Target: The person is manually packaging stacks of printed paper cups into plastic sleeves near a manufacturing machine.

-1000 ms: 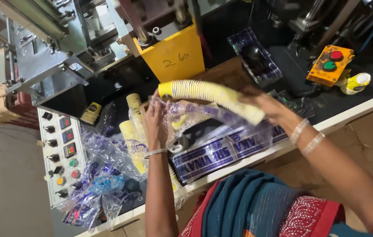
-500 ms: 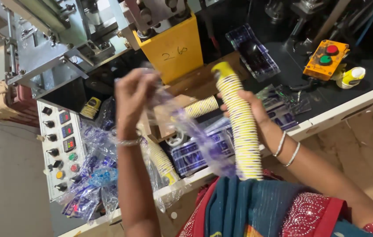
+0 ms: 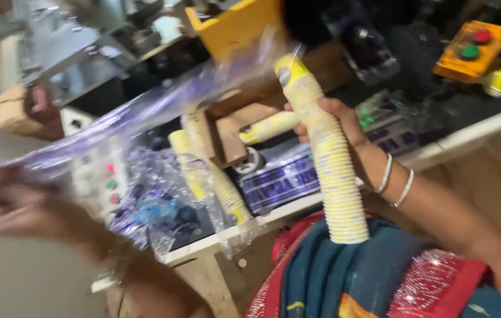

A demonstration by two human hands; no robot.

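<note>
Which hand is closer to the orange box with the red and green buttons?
Right. The right hand, gripping the cup stack, is nearer the orange button box; the blurred left hand is far across, holding clear plastic wrap.

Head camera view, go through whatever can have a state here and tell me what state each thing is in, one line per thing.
Stack of yellow paper cups: nested, held upright, lower end on the lap.
Right hand: grip closed around the stack.
Clear plastic sleeve: stretched out from the stack's top toward the left hand.
Left hand: blurred, pinching the sleeve's far end.
Bagged cup stack: lying on the bench, wrapped.
Yellow button box: whether pressed, cannot tell.
</note>
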